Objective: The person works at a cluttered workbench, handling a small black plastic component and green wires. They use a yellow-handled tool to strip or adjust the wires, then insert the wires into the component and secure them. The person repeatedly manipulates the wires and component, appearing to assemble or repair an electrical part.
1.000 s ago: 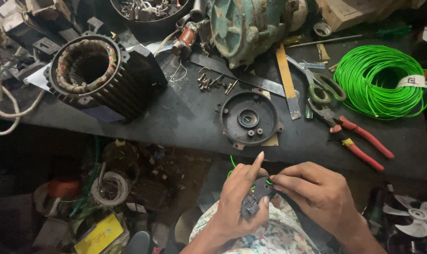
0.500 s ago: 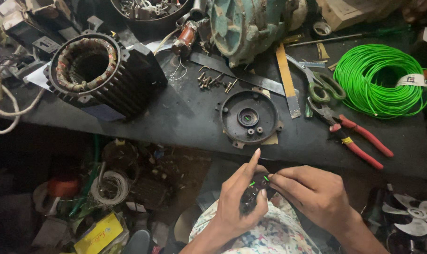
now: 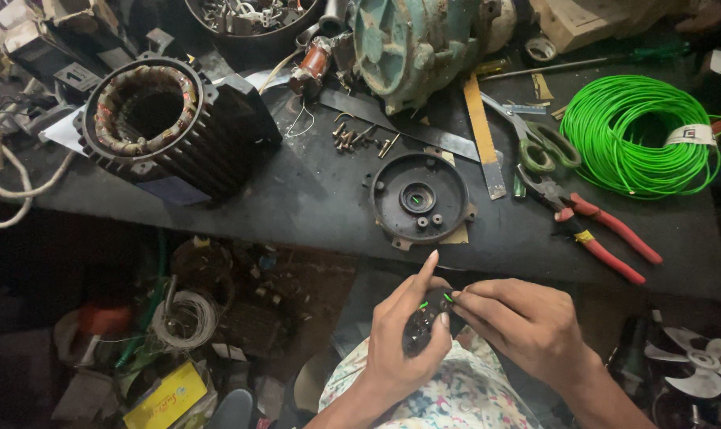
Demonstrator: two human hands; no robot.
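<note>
While both hands work below the near edge of the bench, these lines run from the biggest thing to the smallest.

Bench point(image 3: 313, 199): dark top; it carries nothing of the work in hand, which sits off its near edge, over the lap.
Left hand point(image 3: 404, 338): wrapped round a small black part point(image 3: 421, 324), forefinger stretched straight toward the bench edge.
Right hand point(image 3: 527, 322): fingertips pinched narrow on a short green wire end point(image 3: 449, 298) at the top of the part.
Doing it well, as I judge it: keep the left palm steady as the vice; let only the right fingertips move; hold the wire close to its tip so it does not bend.
Small black part: dark, rounded, mostly hidden by fingers; its exact kind I cannot tell.
Green wire ends: two bright tips, close together, touching the part.
</note>
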